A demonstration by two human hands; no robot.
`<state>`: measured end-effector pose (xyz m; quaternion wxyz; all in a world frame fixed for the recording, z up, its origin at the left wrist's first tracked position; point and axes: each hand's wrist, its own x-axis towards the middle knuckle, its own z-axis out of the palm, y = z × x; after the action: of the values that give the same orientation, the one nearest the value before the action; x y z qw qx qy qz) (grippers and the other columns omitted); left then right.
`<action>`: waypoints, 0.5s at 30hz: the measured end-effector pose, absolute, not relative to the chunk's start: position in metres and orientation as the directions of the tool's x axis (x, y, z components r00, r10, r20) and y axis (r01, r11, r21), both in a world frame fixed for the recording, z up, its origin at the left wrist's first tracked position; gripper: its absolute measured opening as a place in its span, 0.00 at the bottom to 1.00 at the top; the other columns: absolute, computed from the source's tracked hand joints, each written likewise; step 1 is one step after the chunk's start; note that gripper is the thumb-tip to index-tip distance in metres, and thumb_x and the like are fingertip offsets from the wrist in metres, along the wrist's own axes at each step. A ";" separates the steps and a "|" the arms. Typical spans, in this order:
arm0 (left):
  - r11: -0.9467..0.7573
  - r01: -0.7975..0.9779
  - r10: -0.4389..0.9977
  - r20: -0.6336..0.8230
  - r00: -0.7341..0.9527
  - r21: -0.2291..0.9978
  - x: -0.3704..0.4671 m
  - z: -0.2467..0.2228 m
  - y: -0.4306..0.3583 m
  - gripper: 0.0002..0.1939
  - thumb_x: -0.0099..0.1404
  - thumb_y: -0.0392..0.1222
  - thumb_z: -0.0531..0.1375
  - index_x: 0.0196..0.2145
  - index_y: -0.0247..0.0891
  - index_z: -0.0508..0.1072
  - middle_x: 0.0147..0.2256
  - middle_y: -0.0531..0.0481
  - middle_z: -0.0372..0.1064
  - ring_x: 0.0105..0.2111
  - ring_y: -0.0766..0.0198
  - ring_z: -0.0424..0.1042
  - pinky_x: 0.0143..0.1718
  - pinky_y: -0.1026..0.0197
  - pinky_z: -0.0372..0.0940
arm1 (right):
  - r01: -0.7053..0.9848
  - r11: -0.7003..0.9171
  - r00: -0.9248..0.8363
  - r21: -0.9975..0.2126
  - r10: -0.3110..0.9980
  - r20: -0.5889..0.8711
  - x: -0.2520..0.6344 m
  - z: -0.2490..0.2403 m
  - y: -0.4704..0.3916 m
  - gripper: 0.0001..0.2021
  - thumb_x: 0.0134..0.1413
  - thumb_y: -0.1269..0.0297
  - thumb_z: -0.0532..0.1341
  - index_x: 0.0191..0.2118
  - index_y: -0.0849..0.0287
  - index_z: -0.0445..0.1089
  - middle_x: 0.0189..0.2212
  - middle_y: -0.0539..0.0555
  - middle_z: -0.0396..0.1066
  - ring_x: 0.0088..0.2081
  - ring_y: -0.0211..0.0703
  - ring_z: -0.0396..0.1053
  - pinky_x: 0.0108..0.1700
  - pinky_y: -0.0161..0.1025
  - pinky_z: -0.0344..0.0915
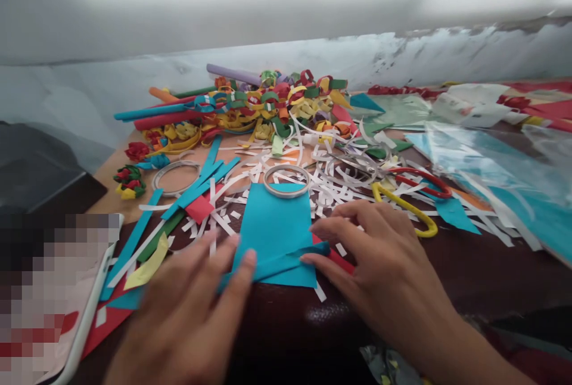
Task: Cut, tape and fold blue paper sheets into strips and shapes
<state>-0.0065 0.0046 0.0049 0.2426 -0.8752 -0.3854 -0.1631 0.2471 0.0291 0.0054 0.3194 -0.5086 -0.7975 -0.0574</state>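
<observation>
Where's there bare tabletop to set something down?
Best: dark brown tabletop between right hand, yellow-handled scissors and blue paper in clear plastic. Small gap between right hand and left hand, nearside of flat blue sheet. Crowded: white paper strips, coloured paper chains.

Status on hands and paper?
Right hand pinches narrow blue paper strip; left hand, blurred, at strip's other end. White ring on far edge of rectangular blue paper.

Below my grip point(384, 254), the dark brown tabletop point(277, 313) is glossy and catches a small glint. Farther off and to the left, I see a tan surface point(111, 173). Beyond my grip runs a pale blue-grey wall point(116, 93), darkly scuffed on the right; above it, a whitish surface point(223, 9) glows in blurred, bright patches.
</observation>
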 end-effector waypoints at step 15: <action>-0.553 0.763 0.638 0.418 0.646 -0.334 0.010 -0.002 -0.020 0.26 0.68 0.40 0.52 0.57 0.19 0.70 0.56 0.26 0.74 0.54 0.45 0.78 0.47 0.49 0.77 | 0.732 0.680 -0.589 -0.038 0.660 0.466 0.247 -0.005 0.007 0.25 0.72 0.55 0.53 0.59 0.71 0.73 0.59 0.65 0.72 0.59 0.56 0.74 0.58 0.50 0.75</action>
<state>0.0104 -0.0203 -0.0021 0.2492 -0.8723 -0.4017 -0.1251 0.2469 0.0071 -0.0048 0.2276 -0.3920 -0.8879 -0.0790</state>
